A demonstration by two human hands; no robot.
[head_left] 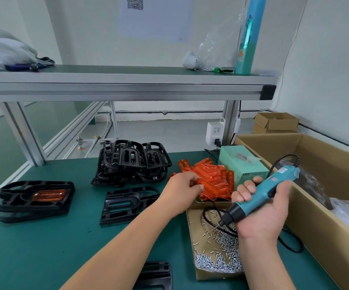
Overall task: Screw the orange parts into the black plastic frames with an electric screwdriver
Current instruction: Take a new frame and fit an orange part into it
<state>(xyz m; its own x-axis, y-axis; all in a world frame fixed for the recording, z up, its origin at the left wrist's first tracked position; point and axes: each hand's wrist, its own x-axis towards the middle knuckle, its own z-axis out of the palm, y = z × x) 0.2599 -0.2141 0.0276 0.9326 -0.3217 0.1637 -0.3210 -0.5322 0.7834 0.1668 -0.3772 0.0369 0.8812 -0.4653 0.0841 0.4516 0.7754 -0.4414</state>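
At nine o'clock on the green bench [43, 248] sits a black frame stack [33, 200] whose top frame already carries an orange part [49, 194] in its slot, probably set aside there as finished work, out of the hands' way. Toward the centre lies an empty frame [127, 203], flat and well inside the reach of both hands, which suggests it is the one to be fitted next. Behind it at twelve o'clock a heap of frames [131, 162] waits as stock.

Right of centre, the left hand [182, 186] reaches to one o'clock, fingers curled and thumb pinching one piece at the near edge of the orange pile [213, 178]; judging from this, the step in hand is fetching a part for the empty frame.

At three o'clock the right hand [261, 208] is wrapped tight around the screwdriver [259, 196], held clear of the bench with its bit angled down to seven o'clock. The tip hovers just above the screw tray [213, 273], likely so a screw can be picked up on the bit. The cord [290, 241] loops beside the big carton [324, 227] at the far right.
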